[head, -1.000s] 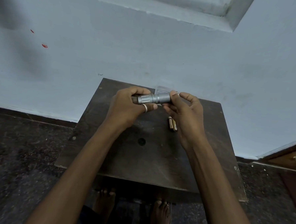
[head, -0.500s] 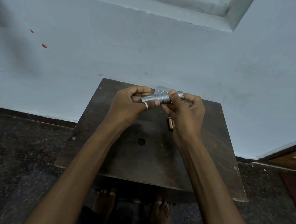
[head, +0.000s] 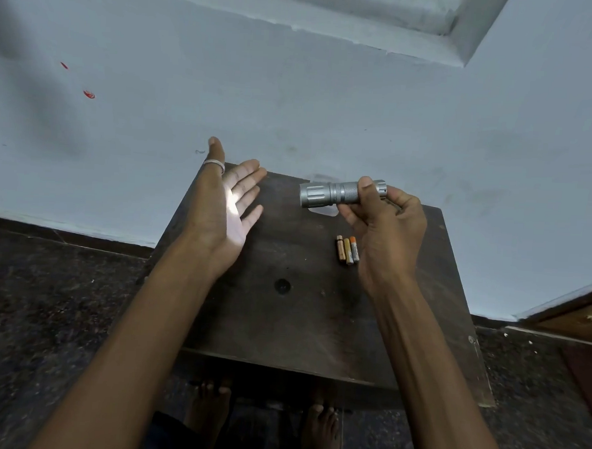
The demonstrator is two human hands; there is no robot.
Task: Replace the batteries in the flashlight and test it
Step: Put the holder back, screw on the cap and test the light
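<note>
Head view, looking down over two bare forearms at a small dark brown wooden tabletop set against a pale blue wall. The right hand, at about 2 o'clock from the tabletop's centre, has its grip closed around the tail end of a short silver metal flashlight with a ribbed head. The flashlight is held level above the far edge of the tabletop, its head pointing toward 9 o'clock. The left hand is raised at about 10 o'clock, well apart from the flashlight, fingers spread and palm turned to face the lens; its grip is apart and holds nothing. A bright patch of light falls on that palm. A thin silver ring circles the left thumb. Three small cylindrical batteries with orange and gold casings lie side by side, touching, on the tabletop just beside the right hand's heel. A dark speckled stone floor surrounds the tabletop.
</note>
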